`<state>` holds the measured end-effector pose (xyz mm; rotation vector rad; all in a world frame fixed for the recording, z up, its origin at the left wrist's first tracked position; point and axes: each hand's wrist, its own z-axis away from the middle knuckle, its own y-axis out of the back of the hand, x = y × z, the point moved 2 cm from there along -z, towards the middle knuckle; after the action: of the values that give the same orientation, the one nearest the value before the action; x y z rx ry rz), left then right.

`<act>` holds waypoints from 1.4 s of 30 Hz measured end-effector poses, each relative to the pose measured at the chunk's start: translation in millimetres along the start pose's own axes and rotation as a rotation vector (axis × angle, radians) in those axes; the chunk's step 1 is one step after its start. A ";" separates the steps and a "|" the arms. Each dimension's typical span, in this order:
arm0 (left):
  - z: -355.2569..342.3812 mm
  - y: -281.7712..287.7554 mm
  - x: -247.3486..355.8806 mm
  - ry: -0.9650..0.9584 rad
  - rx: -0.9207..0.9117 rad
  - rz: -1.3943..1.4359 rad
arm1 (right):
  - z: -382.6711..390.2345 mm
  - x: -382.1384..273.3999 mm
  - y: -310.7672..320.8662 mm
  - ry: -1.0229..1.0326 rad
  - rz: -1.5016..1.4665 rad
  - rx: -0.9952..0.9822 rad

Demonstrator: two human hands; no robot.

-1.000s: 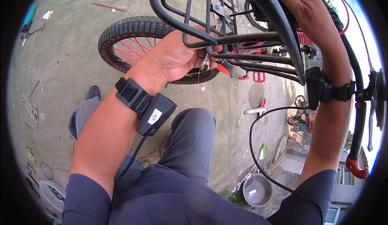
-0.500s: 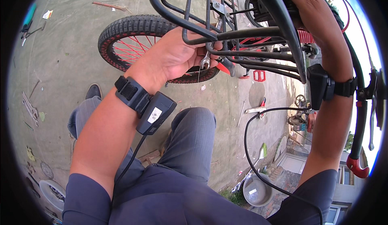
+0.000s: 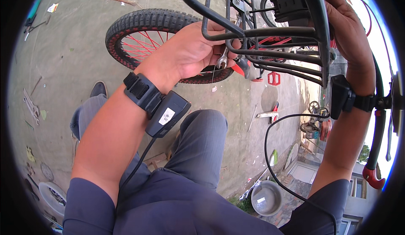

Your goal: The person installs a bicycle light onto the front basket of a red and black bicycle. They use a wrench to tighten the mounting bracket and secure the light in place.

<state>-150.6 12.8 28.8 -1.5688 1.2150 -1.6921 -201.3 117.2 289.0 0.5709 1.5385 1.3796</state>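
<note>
A black tubular bicycle rack [image 3: 280,32] stands close in front of me at the top. My left hand [image 3: 196,49] is closed around a silver wrench [image 3: 222,61] beneath the rack's near bars. The wrench runs up behind a bar toward a bolted bracket [image 3: 239,4]; whether it sits on a bolt there I cannot tell. On the rack's far right side, my right hand [image 3: 348,32] is curled against the outer tube, its fingertips partly hidden. Behind my left hand is a knobby black tire [image 3: 145,20] with red spokes.
A handlebar with a red-ended grip [image 3: 373,178] stands at the right. On the ground are a red pedal [image 3: 274,78], a red-handled tool [image 3: 270,114], locking pliers [image 3: 31,106] and a grey basin [image 3: 266,198]. A cable [image 3: 266,146] hangs from my right wrist.
The rack and both hands have shifted a little right in the view, with the wrench still in my left hand. My right hand's fingers reach less far over the rack tube.
</note>
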 end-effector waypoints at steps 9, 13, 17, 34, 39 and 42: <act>-1.3 -0.1 -1.0 0.005 0.005 0.018 | -2.8 8.1 13.5 0.107 -0.029 -0.102; -0.2 3.5 0.0 -0.001 0.003 0.014 | -3.3 7.0 10.5 0.123 -0.030 -0.107; -2.1 0.0 -1.5 0.000 -0.023 0.035 | -0.8 5.5 12.0 0.123 -0.003 -0.087; -4.7 8.3 -4.6 0.003 -0.029 0.040 | -22.7 2.5 -2.7 0.141 0.512 0.140; -4.2 1.1 -2.4 -0.005 -0.008 0.031 | -23.7 8.9 -0.3 0.094 0.439 0.116; -3.2 7.7 0.5 0.001 -0.028 -0.028 | -13.5 -1.6 -10.2 0.102 0.442 0.147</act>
<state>-155.2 9.7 22.6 -1.6088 1.2274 -1.7012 -209.8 106.7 278.7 0.9895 1.6694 1.6514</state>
